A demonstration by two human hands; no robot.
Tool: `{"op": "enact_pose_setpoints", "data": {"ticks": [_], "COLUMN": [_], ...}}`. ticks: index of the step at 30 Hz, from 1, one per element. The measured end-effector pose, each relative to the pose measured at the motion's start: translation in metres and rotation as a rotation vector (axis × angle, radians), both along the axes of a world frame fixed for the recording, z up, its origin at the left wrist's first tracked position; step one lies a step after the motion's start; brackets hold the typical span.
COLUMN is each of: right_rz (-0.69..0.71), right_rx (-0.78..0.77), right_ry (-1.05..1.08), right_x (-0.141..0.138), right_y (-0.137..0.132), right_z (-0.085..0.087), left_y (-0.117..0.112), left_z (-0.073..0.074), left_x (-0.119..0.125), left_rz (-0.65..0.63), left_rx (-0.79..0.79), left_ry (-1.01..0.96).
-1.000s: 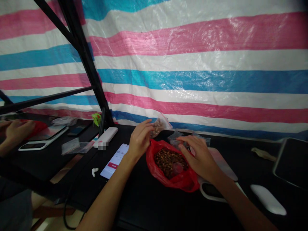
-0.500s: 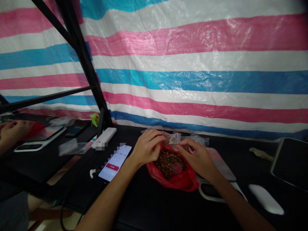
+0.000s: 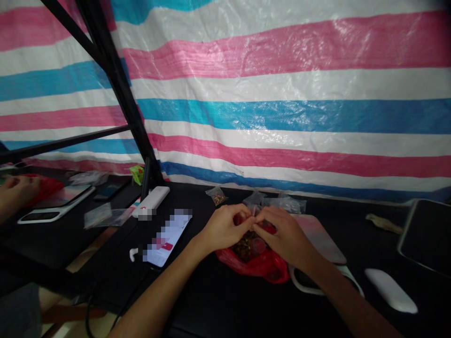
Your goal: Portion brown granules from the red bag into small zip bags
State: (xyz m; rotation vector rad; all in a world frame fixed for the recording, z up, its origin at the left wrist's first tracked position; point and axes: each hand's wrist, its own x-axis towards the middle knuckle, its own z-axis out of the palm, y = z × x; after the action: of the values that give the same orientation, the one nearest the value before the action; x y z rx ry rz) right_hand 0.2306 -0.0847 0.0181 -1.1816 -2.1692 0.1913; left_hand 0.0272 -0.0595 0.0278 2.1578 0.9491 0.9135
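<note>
My left hand (image 3: 230,227) and my right hand (image 3: 282,230) meet fingertip to fingertip above a red plastic bag (image 3: 243,268). Both are closed in a pinch on a small clear zip bag (image 3: 252,211), mostly hidden behind the fingers. The red bag lies open, holding many small brown pieces (image 3: 243,249) and a small clear round cup (image 3: 258,246). Beyond my left hand rests a filled zip bag (image 3: 217,196) with brown pieces inside. More clear zip bags (image 3: 287,203) lie behind my right hand.
A scale (image 3: 319,237) sits partly under my right forearm. Right of it are a white case (image 3: 391,290) and a dark tablet-like object (image 3: 428,239). To the left lie a phone (image 3: 168,239), an earbud (image 3: 133,254) and a white box (image 3: 152,201). Another person's hand (image 3: 21,192) works at far left.
My hands have come together and lowered slightly over the red bag. The small zip bag between them is now more hidden, and the filled zip bag behind has come into view.
</note>
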Motion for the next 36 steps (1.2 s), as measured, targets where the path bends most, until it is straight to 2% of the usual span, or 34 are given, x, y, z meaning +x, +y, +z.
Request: {"op": "enact_pose_setpoints", "data": {"ticks": [3, 7, 14, 22, 25, 29, 32, 36], "right_rz": [0.005, 0.019, -0.018, 0.039, 0.024, -0.024, -0.035, -0.123], "right_rx": [-0.002, -0.073, -0.134, -0.18, -0.141, -0.018, 0.056, 0.009], "right_ry": [-0.049, -0.023, 0.133, 0.125, 0.083, -0.025, -0.07, -0.033], "right_x": [0.0, 0.0, 0.002, 0.003, 0.002, 0.001, 0.001, 0.002], "right_y": [-0.003, -0.008, -0.005, -0.003, -0.003, -0.004, -0.004, -0.005], "right_z": [0.005, 0.013, 0.007, 0.01, 0.011, 0.012, 0.013, 0.014], "left_y": [0.001, 0.002, 0.003, 0.007, 0.007, 0.005, 0.005, 0.007], "left_z": [-0.002, -0.001, -0.006, -0.006, -0.005, 0.0, 0.002, 0.0], "left_x": [0.0, -0.003, -0.005, -0.008, -0.01, -0.01, -0.011, -0.013], "left_rz": [-0.088, -0.199, -0.223, -0.256, -0.196, -0.026, 0.028, 0.055], "left_rx": [-0.136, -0.236, -0.242, -0.24, -0.143, 0.15, 0.316, 0.419], "left_ry": [-0.097, -0.171, -0.091, -0.096, -0.041, 0.076, 0.159, 0.054]}}
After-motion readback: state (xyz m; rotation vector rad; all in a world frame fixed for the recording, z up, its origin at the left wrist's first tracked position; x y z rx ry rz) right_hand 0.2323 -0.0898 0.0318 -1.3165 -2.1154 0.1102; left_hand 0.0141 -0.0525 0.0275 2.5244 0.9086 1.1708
